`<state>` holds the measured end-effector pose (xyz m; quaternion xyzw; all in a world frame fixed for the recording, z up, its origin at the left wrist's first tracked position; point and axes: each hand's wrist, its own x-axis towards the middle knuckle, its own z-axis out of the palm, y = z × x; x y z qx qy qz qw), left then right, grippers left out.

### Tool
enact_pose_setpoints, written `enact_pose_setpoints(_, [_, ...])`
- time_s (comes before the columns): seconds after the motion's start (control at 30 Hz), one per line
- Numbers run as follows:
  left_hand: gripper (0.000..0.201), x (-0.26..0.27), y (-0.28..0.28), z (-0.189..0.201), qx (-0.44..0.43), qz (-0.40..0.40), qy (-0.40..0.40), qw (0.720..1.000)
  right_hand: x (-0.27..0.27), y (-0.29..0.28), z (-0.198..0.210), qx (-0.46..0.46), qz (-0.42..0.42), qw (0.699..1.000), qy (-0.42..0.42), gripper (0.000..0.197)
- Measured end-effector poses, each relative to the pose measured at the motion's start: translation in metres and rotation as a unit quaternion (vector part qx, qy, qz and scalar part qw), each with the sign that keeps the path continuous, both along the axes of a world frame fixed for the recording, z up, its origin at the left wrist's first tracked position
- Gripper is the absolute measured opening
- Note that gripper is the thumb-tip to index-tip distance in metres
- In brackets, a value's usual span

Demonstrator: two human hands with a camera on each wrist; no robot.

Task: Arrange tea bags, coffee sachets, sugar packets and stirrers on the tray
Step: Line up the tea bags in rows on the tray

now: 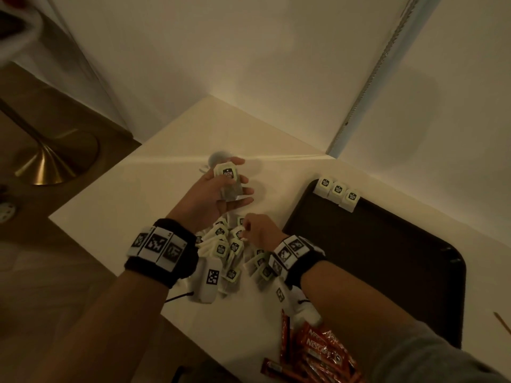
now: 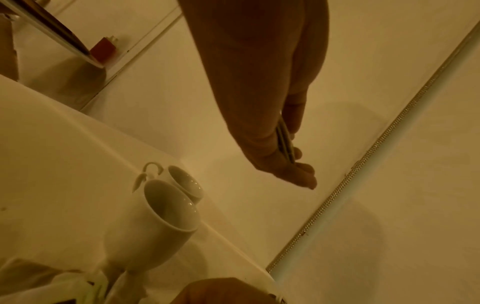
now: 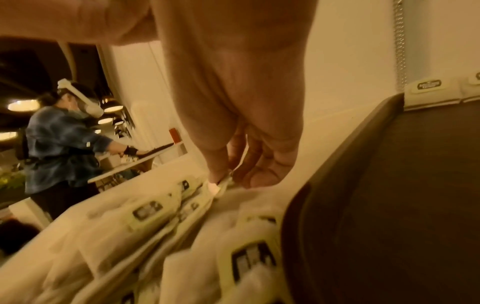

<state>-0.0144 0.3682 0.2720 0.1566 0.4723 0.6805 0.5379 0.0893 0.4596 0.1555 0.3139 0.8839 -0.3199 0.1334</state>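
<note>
My left hand (image 1: 221, 189) is raised over the white table and holds a small stack of tea bags (image 1: 228, 182) between thumb and fingers; the left wrist view shows the stack (image 2: 285, 142) edge-on in that grip. Below it, a loose pile of tea bags (image 1: 229, 252) lies on the table. My right hand (image 1: 255, 230) reaches into the pile and pinches one tea bag (image 3: 221, 186) with thumb and forefinger. The dark tray (image 1: 387, 258) sits to the right, with three tea bags (image 1: 337, 193) lined up at its far left corner.
Red coffee sachets (image 1: 318, 352) lie at the near table edge. Two white cups (image 2: 166, 207) stand by the wall behind my left hand. A wooden stirrer (image 1: 502, 322) shows at the right edge. Another person (image 3: 59, 144) works at a counter to the left.
</note>
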Motion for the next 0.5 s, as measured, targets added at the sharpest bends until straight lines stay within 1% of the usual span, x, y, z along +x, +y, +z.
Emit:
enact_pose_setpoints(0.07, [0.030, -0.003, 0.000, 0.002, -0.007, 0.016, -0.011, 1.000, 0.002, 0.010, 0.012, -0.018, 0.008, 0.999, 0.048, 0.017])
enact_pose_setpoints(0.1, [0.027, -0.004, 0.001, 0.002, -0.018, 0.027, -0.001, 0.999, 0.003, 0.016, 0.022, -0.027, 0.004, 0.997, 0.072, 0.017])
enact_pose_setpoints(0.13, [0.024, -0.005, 0.002, 0.003, -0.033, 0.039, 0.020, 0.998, 0.004, 0.022, 0.036, -0.048, -0.016, 0.995, 0.089, 0.017])
enact_pose_setpoints(0.23, [0.018, -0.006, 0.006, 0.001, -0.082, 0.069, 0.125, 0.986, 0.011, 0.038, 0.079, -0.135, -0.084, 0.976, 0.149, 0.014])
enact_pose_setpoints(0.27, [0.014, -0.006, 0.007, 0.000, -0.093, 0.066, 0.155, 0.981, 0.014, 0.043, 0.095, -0.156, -0.101, 0.968, 0.171, 0.013])
enact_pose_setpoints(0.33, [0.002, -0.003, 0.011, 0.001, -0.099, 0.020, 0.209, 0.973, 0.024, 0.053, 0.126, -0.182, -0.123, 0.954, 0.205, 0.012])
enact_pose_setpoints(0.4, [0.011, 0.006, 0.016, 0.002, -0.099, -0.053, 0.263, 0.958, 0.034, 0.063, 0.156, -0.160, -0.113, 0.955, 0.223, 0.011])
enact_pose_setpoints(0.43, [0.014, 0.013, 0.020, 0.004, -0.090, -0.078, 0.272, 0.955, 0.039, 0.068, 0.169, -0.133, -0.103, 0.959, 0.228, 0.012])
enact_pose_setpoints(0.5, [0.019, 0.029, 0.030, 0.009, -0.063, -0.084, 0.266, 0.958, 0.048, 0.076, 0.193, -0.070, -0.087, 0.964, 0.241, 0.017])
